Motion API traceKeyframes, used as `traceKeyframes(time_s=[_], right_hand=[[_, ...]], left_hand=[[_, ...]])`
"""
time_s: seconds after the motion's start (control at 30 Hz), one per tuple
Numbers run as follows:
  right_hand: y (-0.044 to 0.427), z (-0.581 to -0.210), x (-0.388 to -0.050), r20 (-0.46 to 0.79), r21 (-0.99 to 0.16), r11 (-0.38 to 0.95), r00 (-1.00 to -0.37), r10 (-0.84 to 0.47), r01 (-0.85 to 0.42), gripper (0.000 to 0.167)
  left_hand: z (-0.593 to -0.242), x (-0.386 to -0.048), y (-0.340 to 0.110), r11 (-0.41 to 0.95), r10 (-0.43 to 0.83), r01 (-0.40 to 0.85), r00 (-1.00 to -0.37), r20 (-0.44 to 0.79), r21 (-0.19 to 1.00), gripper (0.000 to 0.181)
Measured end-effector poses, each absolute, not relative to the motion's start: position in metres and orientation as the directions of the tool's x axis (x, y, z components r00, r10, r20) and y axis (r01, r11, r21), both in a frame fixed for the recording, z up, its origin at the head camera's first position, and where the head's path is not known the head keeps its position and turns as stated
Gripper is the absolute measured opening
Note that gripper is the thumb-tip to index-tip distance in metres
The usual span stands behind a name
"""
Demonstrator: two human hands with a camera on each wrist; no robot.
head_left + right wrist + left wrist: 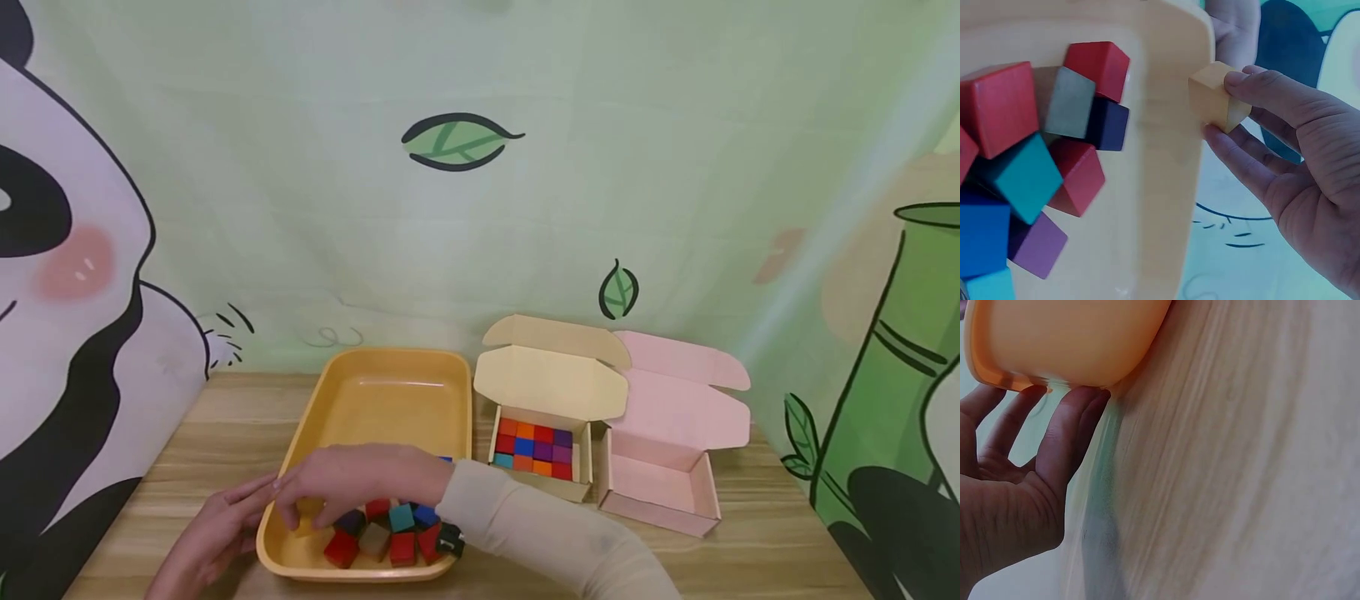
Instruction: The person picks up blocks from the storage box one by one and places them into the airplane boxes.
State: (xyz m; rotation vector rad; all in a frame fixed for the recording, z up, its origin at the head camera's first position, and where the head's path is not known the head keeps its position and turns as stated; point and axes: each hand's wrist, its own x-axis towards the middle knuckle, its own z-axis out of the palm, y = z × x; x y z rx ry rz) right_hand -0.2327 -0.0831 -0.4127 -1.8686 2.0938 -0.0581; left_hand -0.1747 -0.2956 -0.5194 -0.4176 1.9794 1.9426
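Observation:
My right hand [360, 481] [1316, 137] pinches a pale yellow cube [1208, 97] between thumb and fingers, over the left side of the orange tray [390, 417]. In the left wrist view, my left hand [1022, 462] [217, 529] touches the tray's outer wall [1079, 337] with its fingertips, the fingers spread and slightly bent. Loose cubes lie in the near part of the tray, among them a red cube [342, 550] [1004, 106], a teal cube [401, 517] [1025, 178] and a purple cube [1040, 247]. My right forearm hides part of the tray.
Right of the tray stands an open cream box [551, 382] holding rows of coloured cubes [543, 451]. Beside it is an open pink box [660, 508] with no cubes visible inside. A small black object [451, 540] shows at the tray's near right corner. Behind hangs a printed cloth [525, 217].

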Motion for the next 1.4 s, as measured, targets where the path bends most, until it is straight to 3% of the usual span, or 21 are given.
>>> traceKeyframes(time_s=[0.53,0.77,0.97,1.4], right_hand=[[-0.05,-0.385,-0.242,-0.107,-0.275,0.161,-0.137,-0.985,-0.948,0.02],[-0.026,-0.38,-0.252,-0.059,-0.263,0.207,-0.198,-0.978,-0.942,0.017],[-0.001,-0.379,-0.261,0.005,-0.272,0.203,-0.212,-0.977,-0.941,0.015],[0.065,-0.368,-0.27,0.034,-0.263,0.336,-0.356,-0.934,-0.904,0.013]], left_hand=[[-0.518,-0.18,-0.291,0.07,-0.036,-0.47,-0.883,-0.468,0.88,0.088],[-0.52,-0.18,-0.287,0.056,-0.039,-0.45,-0.893,-0.448,0.891,0.087],[-0.522,-0.18,-0.289,0.059,-0.043,-0.458,-0.889,-0.456,0.887,0.088],[-0.523,-0.18,-0.29,0.071,-0.036,-0.459,-0.888,-0.458,0.886,0.088]])
